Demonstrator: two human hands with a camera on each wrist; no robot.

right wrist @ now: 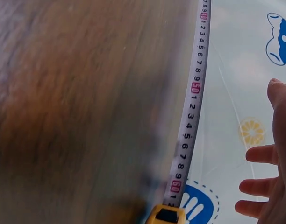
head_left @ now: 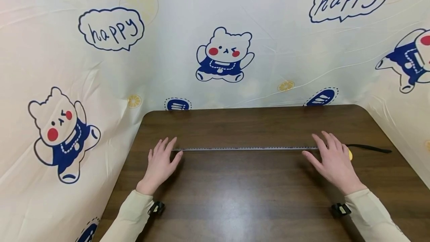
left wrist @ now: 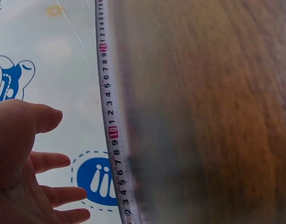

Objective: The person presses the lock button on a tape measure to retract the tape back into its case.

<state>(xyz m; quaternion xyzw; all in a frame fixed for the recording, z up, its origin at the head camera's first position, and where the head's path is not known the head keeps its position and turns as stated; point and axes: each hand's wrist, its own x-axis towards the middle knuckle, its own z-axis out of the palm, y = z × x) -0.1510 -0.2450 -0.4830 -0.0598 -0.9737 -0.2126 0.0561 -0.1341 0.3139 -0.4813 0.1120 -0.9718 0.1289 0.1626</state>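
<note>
A tape measure lies on the brown table with its white blade (head_left: 235,148) pulled out from left to right. My left hand (head_left: 159,166) is spread by the blade's left end, fingers fairly straight and holding nothing. In the left wrist view the blade (left wrist: 108,98) runs past the fingers, apart from them, with numbers from low up past 20. My right hand (head_left: 336,165), also with straight, parted fingers, partly hides the yellow case (head_left: 351,155) at the other end. The right wrist view shows the case (right wrist: 167,215), where the blade enters just past 60.
A black strap (head_left: 371,147) trails right from the case. The wooden table (head_left: 231,189) ends at a rounded back edge. Pale cloth (head_left: 161,59) with bear drawings hangs behind and on both sides. Each wrist wears a small black device (head_left: 340,210).
</note>
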